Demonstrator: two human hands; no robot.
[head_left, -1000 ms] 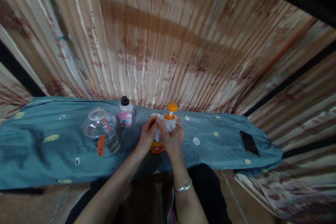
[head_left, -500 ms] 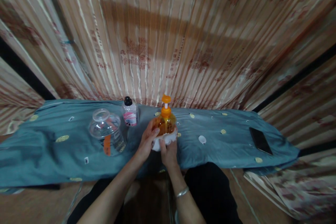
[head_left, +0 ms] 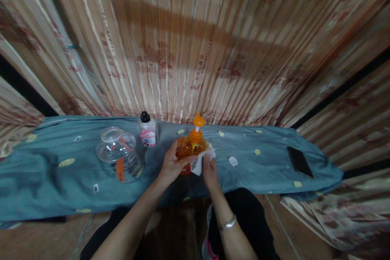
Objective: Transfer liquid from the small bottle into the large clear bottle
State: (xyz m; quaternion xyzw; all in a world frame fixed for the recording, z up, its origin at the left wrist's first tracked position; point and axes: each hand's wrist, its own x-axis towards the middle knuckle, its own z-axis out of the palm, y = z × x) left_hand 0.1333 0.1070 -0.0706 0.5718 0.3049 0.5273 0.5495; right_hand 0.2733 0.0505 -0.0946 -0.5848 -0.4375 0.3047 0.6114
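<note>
Fingers of our left hand (head_left: pixel 172 165) curl around the near side of the orange pump bottle (head_left: pixel 189 149), gripping it and keeping it upright on the blue cloth (head_left: pixel 45 178). Our right hand (head_left: pixel 209 169) pinches a white wipe (head_left: pixel 203 159) against the bottle's right flank, thumb and fingers closed on the fold.

Half a second ago the wipe is bunched under the bottle's lower front; a second ago it is wrapped up around the neck, just below the pump head. Now it sits at the side, so we judge that the wiping is travelling around the body and that the neck and front are already covered. The bottle itself stays in about the same spot at the table's near middle.

As for contents, the pump bottle is translucent and shows amber liquid filling much of it, orange pump cap on. To its left the clear glass jar (head_left: pixel 119 153) stands open-mouthed and seems empty, an orange label on its front. Behind that, the small bottle with the black cap (head_left: pixel 147 130) is closed; we cannot tell its fill. A dark phone (head_left: pixel 299 161) lies well apart at the right.
</note>
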